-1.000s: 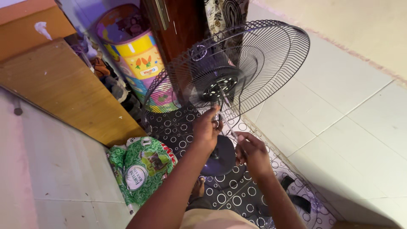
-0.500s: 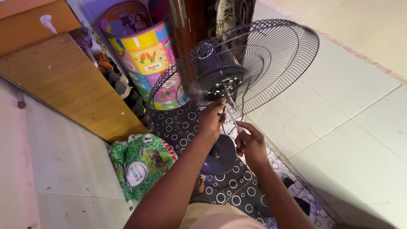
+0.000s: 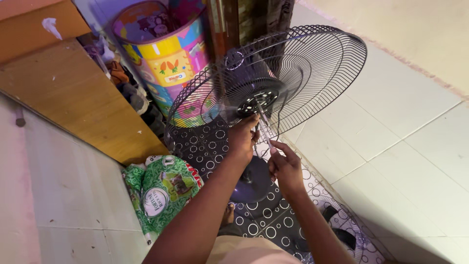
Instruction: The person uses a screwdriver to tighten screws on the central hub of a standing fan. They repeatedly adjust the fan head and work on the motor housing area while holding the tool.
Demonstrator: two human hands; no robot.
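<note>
The pale tiled floor [image 3: 400, 146] fills most of the view, with a light wall running along its upper right edge. At the left a wooden cabinet [image 3: 73, 93] stands, its brown side slanting down toward the middle. Under the work lies a dark mat with white circles [image 3: 264, 220], spread over the tiles.

On that mat stands the fan, tilted back so that its round wire guard [image 3: 303, 73] faces up and to the right. At the centre of the guard sits the dark motor hub [image 3: 256, 100], and a thin metal shaft [image 3: 264, 129] sticks out from it toward the person. Behind the guard a brightly coloured drum-shaped bin [image 3: 156, 44] stands against the cabinet, with a dark wooden post just right of it. A green printed sack [image 3: 166, 188] lies on the floor at the cabinet's foot, near the mat's left edge.

The left hand [image 3: 243, 139] is curled closed just below the hub, against the base of the shaft; what it grips is hidden by the fingers. The right hand [image 3: 285, 164] is below it, its fingers pinched together on the lower end of the shaft. Between the forearms a dark round fan base [image 3: 251, 181] rests on the mat.
</note>
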